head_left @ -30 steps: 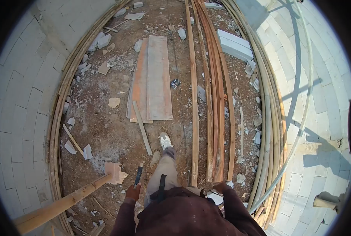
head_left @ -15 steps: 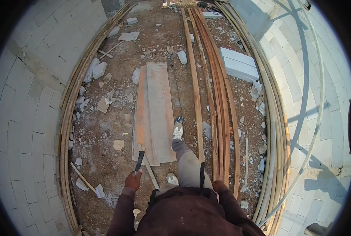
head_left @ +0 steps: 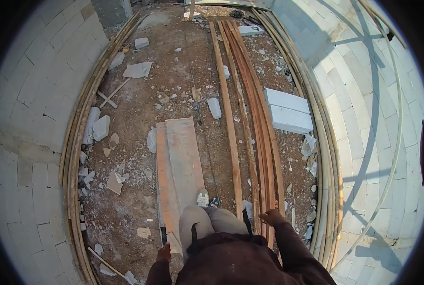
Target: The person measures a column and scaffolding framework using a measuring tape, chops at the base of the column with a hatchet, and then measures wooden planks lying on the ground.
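At the lower left, my left hand (head_left: pixel 164 253) is closed round a black-handled tool (head_left: pixel 163 234); its working end cannot be made out. Beside it, a pale wooden strip (head_left: pixel 175 243) lies by the near end of two wide flat boards (head_left: pixel 183 152), one overlapping the other on the ground. My right hand (head_left: pixel 272 217) is held out over the long timber planks (head_left: pixel 264 171), fingers loosely extended to the left and nothing visible in them. Whether it touches a plank I cannot tell.
Bamboo poles (head_left: pixel 330 190) line the right wall, and more poles (head_left: pixel 72 175) follow the left wall. White blocks (head_left: pixel 290 111) lie right of the planks. Broken block pieces (head_left: pixel 101 128) and rubble litter the dirt. A hose-like line (head_left: pixel 396 142) hangs along the right wall.
I have stepped forward and my feet are now close together. My right hand has risen from my side out over the planks. My left hand has lowered, still holding the tool.
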The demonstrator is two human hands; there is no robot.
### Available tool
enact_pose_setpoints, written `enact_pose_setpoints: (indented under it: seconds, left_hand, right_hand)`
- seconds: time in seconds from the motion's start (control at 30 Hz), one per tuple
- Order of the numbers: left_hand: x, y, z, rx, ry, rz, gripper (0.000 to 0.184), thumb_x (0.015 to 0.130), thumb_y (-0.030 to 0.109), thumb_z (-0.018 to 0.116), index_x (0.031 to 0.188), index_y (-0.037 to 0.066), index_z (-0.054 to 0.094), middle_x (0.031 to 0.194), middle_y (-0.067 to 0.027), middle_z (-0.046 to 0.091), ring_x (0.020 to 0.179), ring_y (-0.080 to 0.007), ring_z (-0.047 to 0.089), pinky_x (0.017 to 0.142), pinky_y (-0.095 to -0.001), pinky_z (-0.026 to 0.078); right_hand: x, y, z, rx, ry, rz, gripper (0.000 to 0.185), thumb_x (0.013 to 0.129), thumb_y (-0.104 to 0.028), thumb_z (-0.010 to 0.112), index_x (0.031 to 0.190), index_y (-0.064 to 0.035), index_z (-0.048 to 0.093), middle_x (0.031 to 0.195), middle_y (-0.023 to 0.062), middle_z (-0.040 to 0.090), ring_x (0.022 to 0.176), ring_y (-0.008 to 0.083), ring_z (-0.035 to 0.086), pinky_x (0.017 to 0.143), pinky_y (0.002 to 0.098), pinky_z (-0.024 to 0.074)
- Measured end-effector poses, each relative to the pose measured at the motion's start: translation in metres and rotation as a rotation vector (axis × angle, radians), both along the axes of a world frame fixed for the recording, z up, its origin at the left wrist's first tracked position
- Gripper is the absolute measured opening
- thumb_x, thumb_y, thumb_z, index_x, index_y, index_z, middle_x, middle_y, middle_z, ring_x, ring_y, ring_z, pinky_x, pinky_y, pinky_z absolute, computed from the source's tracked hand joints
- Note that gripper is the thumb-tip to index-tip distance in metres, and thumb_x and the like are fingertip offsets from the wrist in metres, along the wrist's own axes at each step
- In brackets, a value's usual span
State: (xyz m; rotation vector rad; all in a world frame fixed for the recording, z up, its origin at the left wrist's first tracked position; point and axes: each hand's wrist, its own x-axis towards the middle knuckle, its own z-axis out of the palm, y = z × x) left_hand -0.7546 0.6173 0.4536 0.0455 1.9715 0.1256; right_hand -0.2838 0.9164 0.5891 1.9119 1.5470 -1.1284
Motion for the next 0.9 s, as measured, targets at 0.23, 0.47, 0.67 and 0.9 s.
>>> enact_pose_setpoints:
  seconds: [0.23, 0.47, 0.67, 0.9]
  left_hand:
    - [-0.008, 0.247, 0.053, 0.254, -0.043, 0.012, 0.074, 0.085, 0.070, 0.046, 0.097, -0.001, 0.066, 0.069, -0.0141, 0.059, 0.066, -0.0281, 0.059, 0.062, -0.0397, 0.046]
    - [-0.073, 0.446, 0.014, 0.446, 0.191, -0.205, 0.079, 0.085, 0.070, 0.046, 0.099, -0.004, 0.067, 0.084, -0.0219, 0.068, 0.083, -0.0359, 0.065, 0.075, -0.0426, 0.049]
    - [-0.194, 0.581, 0.017, 0.273, 0.154, -0.345, 0.076, 0.087, 0.069, 0.042, 0.090, -0.004, 0.064, 0.065, -0.0170, 0.061, 0.061, -0.0309, 0.064, 0.059, -0.0419, 0.049]
    - [-0.277, 0.834, 0.108, 0.279, 0.374, -0.626, 0.065, 0.090, 0.060, 0.046, 0.098, -0.001, 0.066, 0.091, -0.0256, 0.066, 0.093, -0.0419, 0.063, 0.079, -0.0451, 0.047]
  right_hand:
    - [-0.090, 0.231, 0.047, 0.374, 0.281, 0.020, 0.044, 0.082, -0.042, 0.066, 0.092, 0.0014, 0.068, 0.074, 0.0122, 0.066, 0.071, 0.0230, 0.064, 0.070, 0.0370, 0.0493]
    - [-0.173, 0.399, 0.034, 0.273, 0.292, -0.128, 0.056, 0.079, -0.047, 0.064, 0.107, 0.0016, 0.067, 0.099, 0.0256, 0.067, 0.096, 0.0383, 0.064, 0.087, 0.0418, 0.0480]
    - [-0.137, 0.457, -0.025, -0.234, -0.168, -0.095, 0.064, 0.081, -0.056, 0.060, 0.101, 0.0041, 0.068, 0.101, 0.0252, 0.067, 0.100, 0.0366, 0.064, 0.087, 0.0415, 0.0483]
    - [-0.179, 0.535, -0.002, -0.177, -0.064, -0.445, 0.060, 0.085, -0.055, 0.054, 0.107, -0.0016, 0.068, 0.109, 0.0212, 0.066, 0.105, 0.0346, 0.062, 0.091, 0.0418, 0.0465]
